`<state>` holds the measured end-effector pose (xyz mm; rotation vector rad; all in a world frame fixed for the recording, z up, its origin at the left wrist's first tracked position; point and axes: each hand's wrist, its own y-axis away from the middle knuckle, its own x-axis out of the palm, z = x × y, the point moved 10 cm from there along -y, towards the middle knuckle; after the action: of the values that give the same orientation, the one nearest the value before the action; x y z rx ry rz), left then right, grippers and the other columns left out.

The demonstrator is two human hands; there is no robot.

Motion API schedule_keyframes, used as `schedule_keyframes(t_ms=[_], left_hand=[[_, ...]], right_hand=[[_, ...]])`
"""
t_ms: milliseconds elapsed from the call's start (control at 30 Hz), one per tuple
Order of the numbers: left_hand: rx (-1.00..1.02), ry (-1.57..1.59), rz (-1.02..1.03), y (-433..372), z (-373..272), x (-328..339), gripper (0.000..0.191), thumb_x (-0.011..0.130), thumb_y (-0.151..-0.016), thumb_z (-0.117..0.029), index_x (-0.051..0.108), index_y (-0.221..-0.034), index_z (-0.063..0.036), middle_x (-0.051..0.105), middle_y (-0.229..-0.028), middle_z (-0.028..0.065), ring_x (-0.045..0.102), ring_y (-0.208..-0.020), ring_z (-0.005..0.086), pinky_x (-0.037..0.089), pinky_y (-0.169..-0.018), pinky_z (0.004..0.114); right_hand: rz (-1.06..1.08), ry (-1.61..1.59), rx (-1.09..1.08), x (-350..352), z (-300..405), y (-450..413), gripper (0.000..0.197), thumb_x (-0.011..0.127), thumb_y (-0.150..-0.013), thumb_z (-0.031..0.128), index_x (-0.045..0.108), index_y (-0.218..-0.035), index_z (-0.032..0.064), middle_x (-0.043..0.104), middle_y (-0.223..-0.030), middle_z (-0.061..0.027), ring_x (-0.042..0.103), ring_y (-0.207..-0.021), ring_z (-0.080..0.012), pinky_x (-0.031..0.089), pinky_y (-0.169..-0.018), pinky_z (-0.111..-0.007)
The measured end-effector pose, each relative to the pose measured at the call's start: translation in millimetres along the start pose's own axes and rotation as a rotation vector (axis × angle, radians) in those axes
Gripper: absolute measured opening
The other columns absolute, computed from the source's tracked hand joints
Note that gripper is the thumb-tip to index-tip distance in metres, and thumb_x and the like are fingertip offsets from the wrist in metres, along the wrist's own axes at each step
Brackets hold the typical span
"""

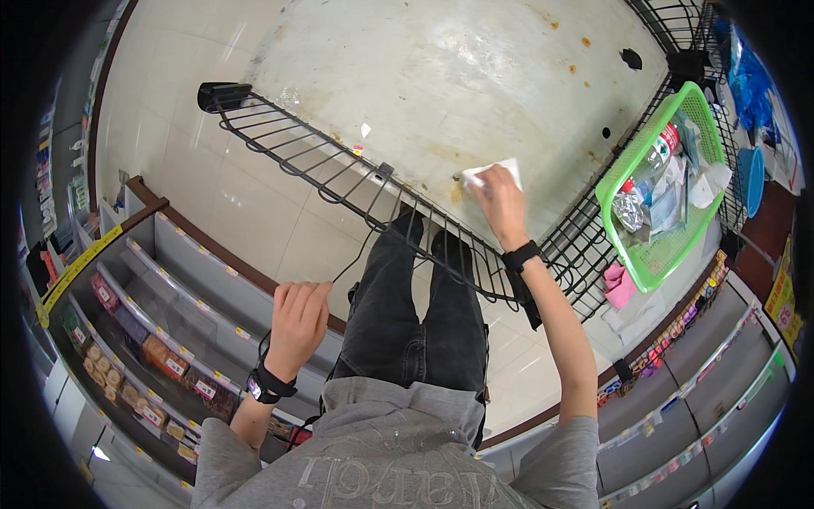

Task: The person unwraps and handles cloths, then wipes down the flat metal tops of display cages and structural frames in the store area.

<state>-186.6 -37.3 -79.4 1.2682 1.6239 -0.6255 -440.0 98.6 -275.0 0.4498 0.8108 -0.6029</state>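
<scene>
My right hand (pixel 499 197) presses a folded white wipe (pixel 512 170) against a large stained, pale board (pixel 394 70). Brown spots mark the board around the wipe. A black wire rack rail (pixel 305 153) runs along the board's near edge, and my right forearm reaches over it. To the left, my left hand (pixel 297 321) hangs in the air with its fingers curled and its palm out of sight. A thin black cord (pixel 355 259) appears at its fingertips; whether the fingers grip it I cannot tell.
A green plastic basket (pixel 655 270) with a bottle, foil and crumpled wrappers stands against the right wire panel (pixel 575 235). Pink cloth (pixel 618 286) lies below it. Store shelves (pixel 184 324) with packaged goods flank me on the left, and more shelves (pixel 693 407) on the right.
</scene>
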Motion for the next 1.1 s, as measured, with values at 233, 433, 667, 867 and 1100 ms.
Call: schedule_keyframes(t_ms=[233, 433, 667, 867, 1100], left_hand=[[-0.014, 0.038, 0.006, -2.7, -7.6, -1.4, 0.029, 0.062, -0.076, 0.008, 0.059, -0.104, -0.0016, 0.059, -0.088, 0.0102, 0.057, -0.083, 0.0270, 0.042, -0.080, 0.039], [-0.014, 0.023, 0.028, 5.5, -2.2, 3.0, 0.032, 0.062, -0.074, 0.005, 0.058, -0.106, -0.0002, 0.057, -0.089, 0.0101, 0.056, -0.084, 0.0260, 0.042, -0.080, 0.040], [0.007, 0.028, 0.025, -1.8, -9.5, 2.1, 0.031, 0.063, -0.075, 0.005, 0.058, -0.105, -0.0002, 0.058, -0.090, 0.0102, 0.057, -0.085, 0.0257, 0.043, -0.081, 0.040], [-0.007, 0.050, 0.013, -1.4, -11.5, 2.5, 0.028, 0.063, -0.076, 0.008, 0.059, -0.102, -0.0021, 0.059, -0.089, 0.0104, 0.057, -0.083, 0.0270, 0.042, -0.080, 0.039], [-0.005, 0.037, 0.038, 3.2, -9.1, -1.5, 0.029, 0.063, -0.077, 0.004, 0.058, -0.105, -0.0003, 0.058, -0.091, 0.0105, 0.056, -0.086, 0.0267, 0.041, -0.081, 0.040]], right_hand=[[0.112, 0.046, -0.267, 31.6, 26.3, 1.2, 0.017, 0.069, -0.071, 0.005, 0.058, -0.083, 0.0031, 0.055, -0.087, -0.0115, 0.058, -0.086, -0.0302, 0.049, -0.073, -0.040], [-0.103, 0.094, -0.029, -15.4, -10.5, 1.6, 0.021, 0.071, -0.070, 0.003, 0.058, -0.087, 0.0030, 0.055, -0.088, -0.0122, 0.058, -0.084, -0.0311, 0.048, -0.070, -0.042], [-0.073, 0.079, -0.009, -13.8, -8.5, 19.3, 0.018, 0.070, -0.074, 0.005, 0.059, -0.088, 0.0027, 0.055, -0.088, -0.0101, 0.058, -0.084, -0.0300, 0.048, -0.069, -0.040], [0.065, 0.058, -0.291, 17.1, 22.2, 15.0, 0.014, 0.063, -0.071, 0.004, 0.059, -0.084, 0.0040, 0.056, -0.088, -0.0102, 0.057, -0.086, -0.0282, 0.048, -0.073, -0.038], [0.093, 0.136, -0.417, 32.3, 28.1, -3.0, 0.007, 0.059, -0.072, 0.005, 0.057, -0.080, 0.0045, 0.054, -0.085, -0.0090, 0.057, -0.083, -0.0253, 0.048, -0.071, -0.038]])
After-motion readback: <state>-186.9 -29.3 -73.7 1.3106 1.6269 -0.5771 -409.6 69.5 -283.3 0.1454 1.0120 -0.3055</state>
